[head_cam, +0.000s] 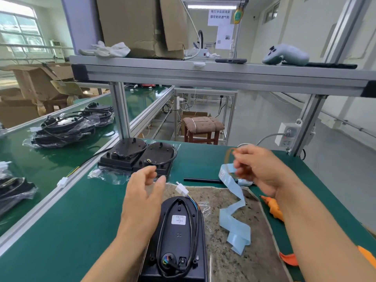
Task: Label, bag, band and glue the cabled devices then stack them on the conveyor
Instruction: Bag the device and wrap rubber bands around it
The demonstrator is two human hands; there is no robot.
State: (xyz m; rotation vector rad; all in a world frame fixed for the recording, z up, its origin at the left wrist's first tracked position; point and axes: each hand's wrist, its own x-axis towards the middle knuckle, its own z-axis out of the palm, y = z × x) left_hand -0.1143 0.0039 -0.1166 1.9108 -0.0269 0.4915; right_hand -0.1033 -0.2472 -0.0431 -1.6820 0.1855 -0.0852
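Observation:
A black cabled device (179, 237) lies on a stained mat (240, 251) in front of me, in a clear bag, with a white label (178, 219) on top and a white connector (182, 189) at its far end. My left hand (144, 192) hovers open just left of the device's far end, holding nothing. My right hand (258, 169) is raised above the table, fingers pinched on a thin tan rubber band (228, 157). Two more black devices (138, 155) lie side by side at the far edge of the table.
A blue label backing strip (234, 210) curls across the mat. An orange glue gun (273, 206) lies at the right. Bagged devices (63, 129) are stacked on the green conveyor (40, 169) at the left. An aluminium shelf (203, 72) runs overhead, and a power socket (286, 134) hangs on the right post.

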